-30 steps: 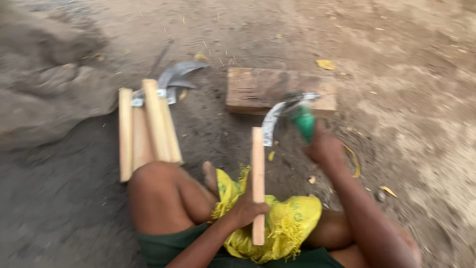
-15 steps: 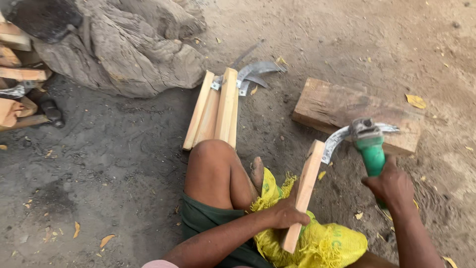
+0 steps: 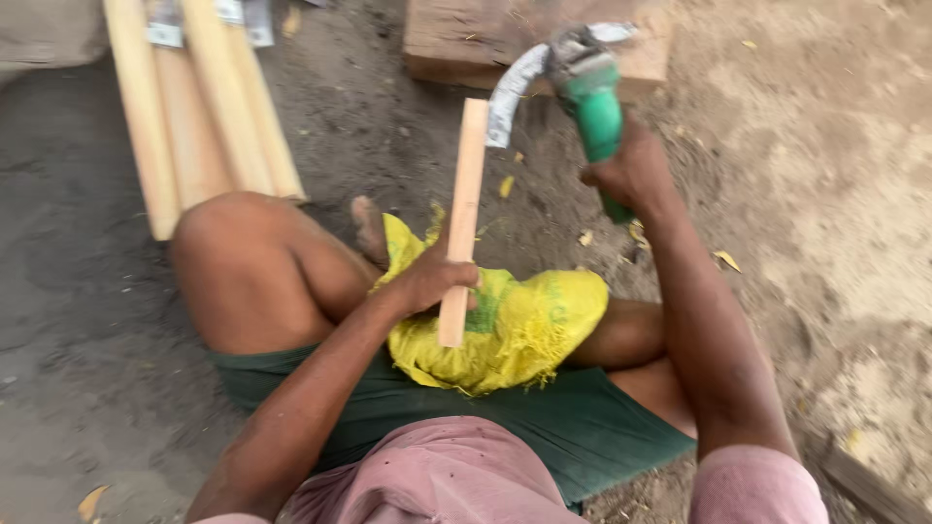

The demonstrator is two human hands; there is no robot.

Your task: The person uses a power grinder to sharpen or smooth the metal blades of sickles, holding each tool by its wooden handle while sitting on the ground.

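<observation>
My left hand (image 3: 432, 281) grips the lower part of a pale wooden handle (image 3: 464, 194), which stands nearly upright over a yellow cloth (image 3: 524, 325) on my lap. A curved grey metal blade (image 3: 510, 97) is fixed at the handle's top. My right hand (image 3: 631, 175) holds a green angle grinder (image 3: 594, 107), whose head sits against the blade's upper curve. I am sitting on the ground with my knees bent.
A wooden block (image 3: 466, 44) lies on the dirt just behind the grinder. Several more wooden-handled sickles (image 3: 194, 126) lie side by side at the upper left. Dry leaves are scattered on the sandy ground (image 3: 825, 243).
The view has tilted down and closer to my lap. The handle now stands more upright, and the grinder has come in against the blade.
</observation>
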